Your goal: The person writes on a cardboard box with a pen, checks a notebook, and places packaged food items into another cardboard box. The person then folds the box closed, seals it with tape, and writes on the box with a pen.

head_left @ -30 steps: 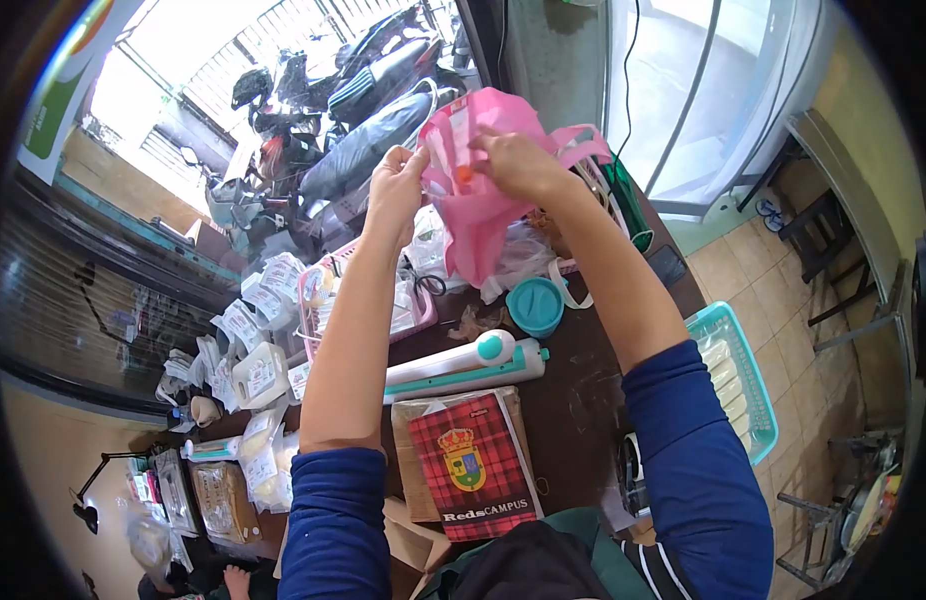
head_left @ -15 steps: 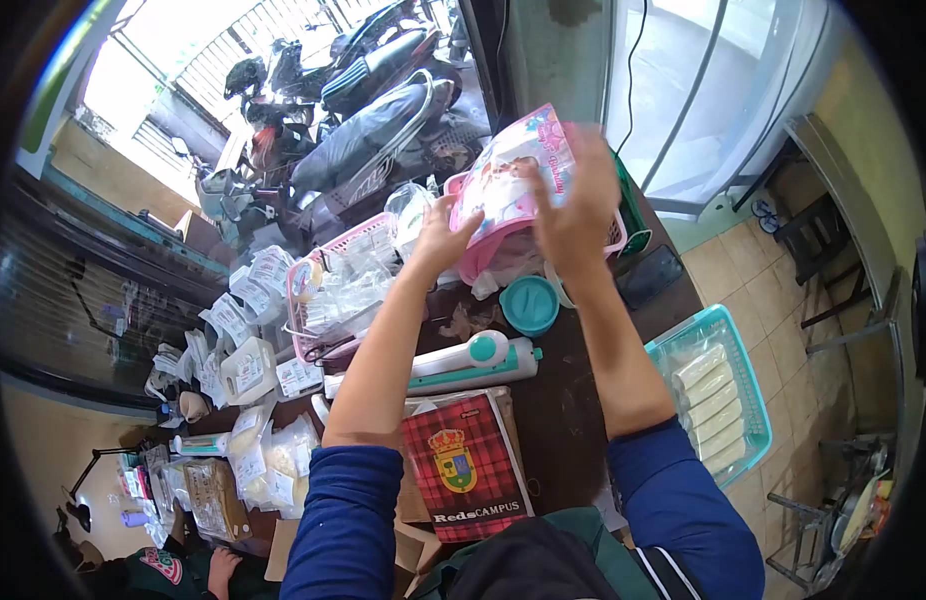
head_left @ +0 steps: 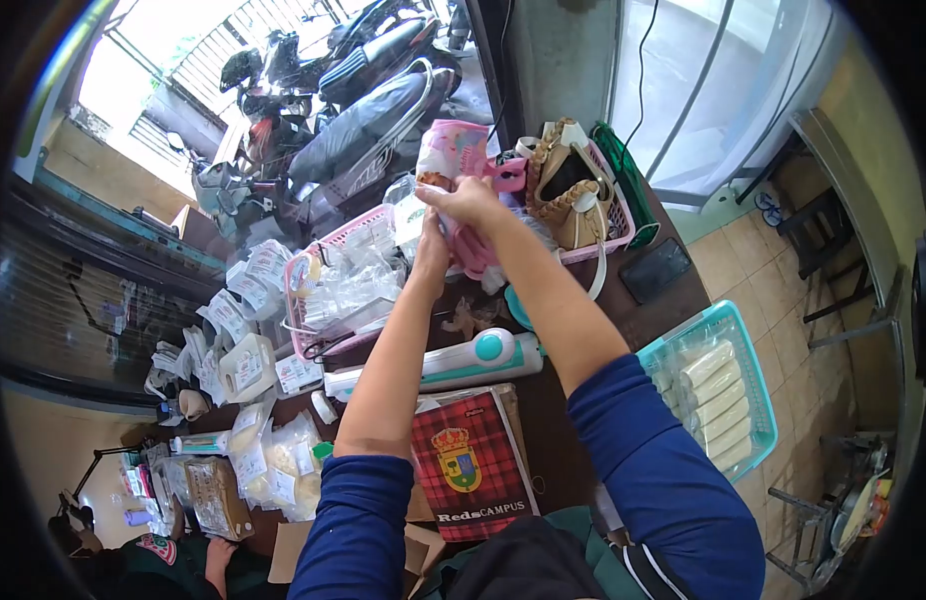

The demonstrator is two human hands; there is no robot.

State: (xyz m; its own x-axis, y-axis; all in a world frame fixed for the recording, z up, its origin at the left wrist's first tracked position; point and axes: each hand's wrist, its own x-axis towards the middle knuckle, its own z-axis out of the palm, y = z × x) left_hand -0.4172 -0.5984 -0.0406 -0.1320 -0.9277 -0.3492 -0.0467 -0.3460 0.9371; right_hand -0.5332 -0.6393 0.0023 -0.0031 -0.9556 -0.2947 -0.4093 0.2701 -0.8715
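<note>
Both of my hands are on a pink printed bag (head_left: 461,145), now bunched into a narrow shape above the far part of the table. My right hand (head_left: 465,203) closes over its middle from above. Just below and to the left, my left hand (head_left: 432,250) is wrapped at its lower side. Pink folds hang beneath the hands. Left of them is a pink basket (head_left: 301,335) of clear plastic packs; to the right, another pink basket (head_left: 623,222) holds a beige handbag (head_left: 580,220) with a braided handle.
A white and teal sealer (head_left: 453,362) lies across the table (head_left: 568,440), behind a red plaid notebook (head_left: 471,465). A dark phone (head_left: 655,271) lies right. A teal basket (head_left: 766,420) holds wrapped white rolls. A co-worker (head_left: 173,565) is at lower left.
The bag has gone from spread out to bunched and moved left. My right hand has come across to my left hand and closed on it. The beige handbag is now uncovered.
</note>
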